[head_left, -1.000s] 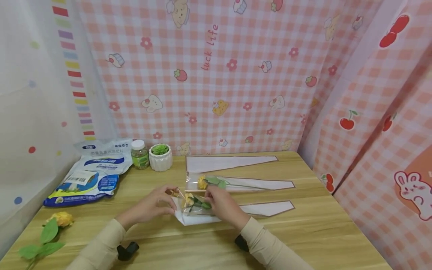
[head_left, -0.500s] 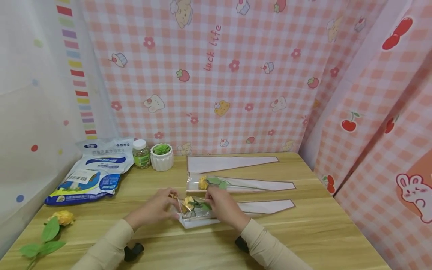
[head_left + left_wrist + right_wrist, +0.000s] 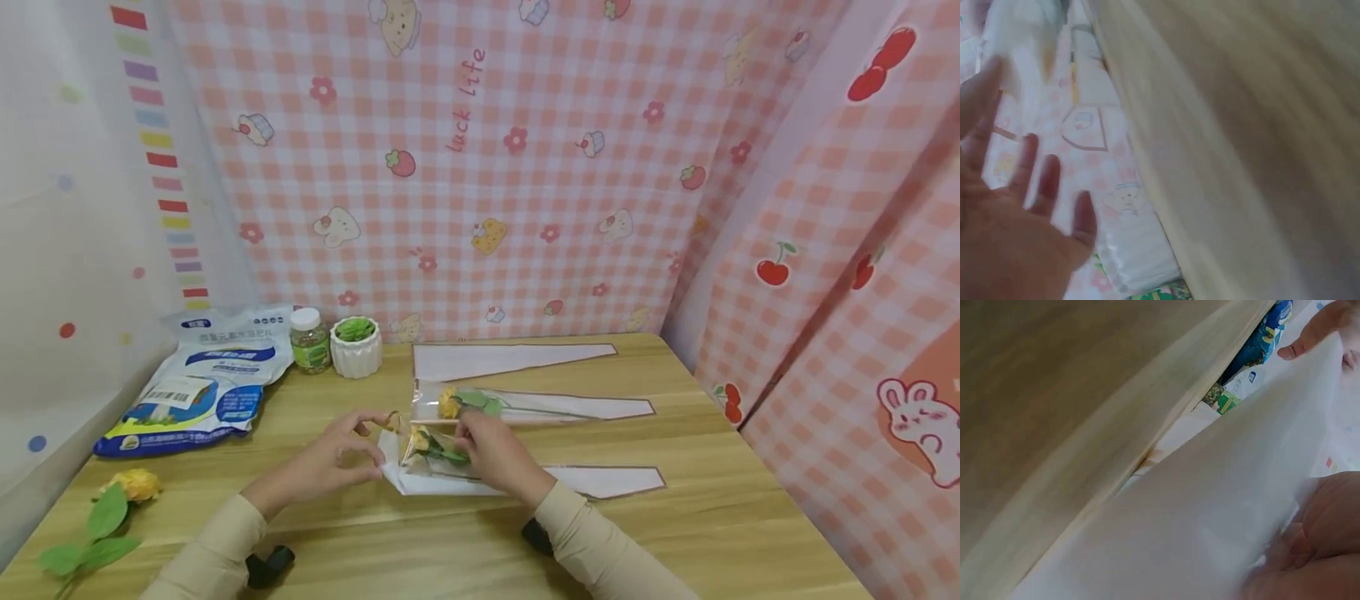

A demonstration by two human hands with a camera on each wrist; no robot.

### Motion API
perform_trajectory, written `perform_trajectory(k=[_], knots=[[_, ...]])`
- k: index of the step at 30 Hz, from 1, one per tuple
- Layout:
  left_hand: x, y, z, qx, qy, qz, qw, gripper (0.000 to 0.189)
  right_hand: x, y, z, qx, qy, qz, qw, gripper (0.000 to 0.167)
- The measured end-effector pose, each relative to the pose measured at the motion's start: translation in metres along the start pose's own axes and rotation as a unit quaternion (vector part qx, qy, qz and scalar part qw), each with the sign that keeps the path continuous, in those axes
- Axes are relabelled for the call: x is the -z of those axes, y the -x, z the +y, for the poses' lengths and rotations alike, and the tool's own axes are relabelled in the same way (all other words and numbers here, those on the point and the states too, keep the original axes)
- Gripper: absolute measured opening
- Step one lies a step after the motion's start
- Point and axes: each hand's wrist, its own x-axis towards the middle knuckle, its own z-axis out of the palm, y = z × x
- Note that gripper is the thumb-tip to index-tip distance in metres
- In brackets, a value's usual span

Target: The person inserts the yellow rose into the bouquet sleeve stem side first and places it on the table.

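Observation:
In the head view, a tapered flower sleeve [image 3: 615, 481] with a clear front and a white back lies crosswise near the table's middle. A yellow rose [image 3: 422, 438] with green leaves is partly inside its clear film. My left hand [image 3: 341, 457] holds the wide mouth at the left, thumb at the white lower corner and index finger by the upper edge. My right hand [image 3: 491, 450] grips the rose and sleeve just past the leaves; its fingertips are partly hidden. In the right wrist view the white back of the sleeve fills the middle, with the left thumb [image 3: 1294, 350] by its corner.
Behind lie a second sleeve with a yellow rose [image 3: 450, 403] and a flat white sleeve [image 3: 480, 360]. Another yellow rose [image 3: 135, 485] rests at front left. A fertilizer bag [image 3: 195, 383], a lidded jar [image 3: 310, 342] and a potted succulent [image 3: 356, 346] stand at back left.
The left hand has shifted slightly left with the sleeve's mouth, and its thumb and index finger are spread wider. The sleeve's narrow end has swung toward the front of the table.

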Motion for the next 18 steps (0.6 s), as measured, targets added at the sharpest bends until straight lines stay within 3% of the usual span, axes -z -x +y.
perform_trajectory(k=[5,10,13,18], knots=[[-0.002,-0.008,0.004,0.007,-0.009,-0.031,0.9995,0.008,-0.002,0.002,-0.006,0.016,0.031,0.012,0.9993,0.012],[-0.009,-0.015,0.009,-0.014,-0.029,-0.049,0.9983,0.007,-0.003,0.004,-0.008,0.017,0.038,0.005,0.9991,0.013],[-0.011,-0.014,0.008,-0.021,-0.031,-0.042,0.9984,0.007,-0.002,0.003,-0.008,0.014,0.036,0.003,0.9992,0.013],[-0.006,-0.003,0.002,-0.018,-0.006,0.004,0.9998,0.015,-0.001,0.002,-0.005,0.016,0.024,0.002,0.9996,0.010]])
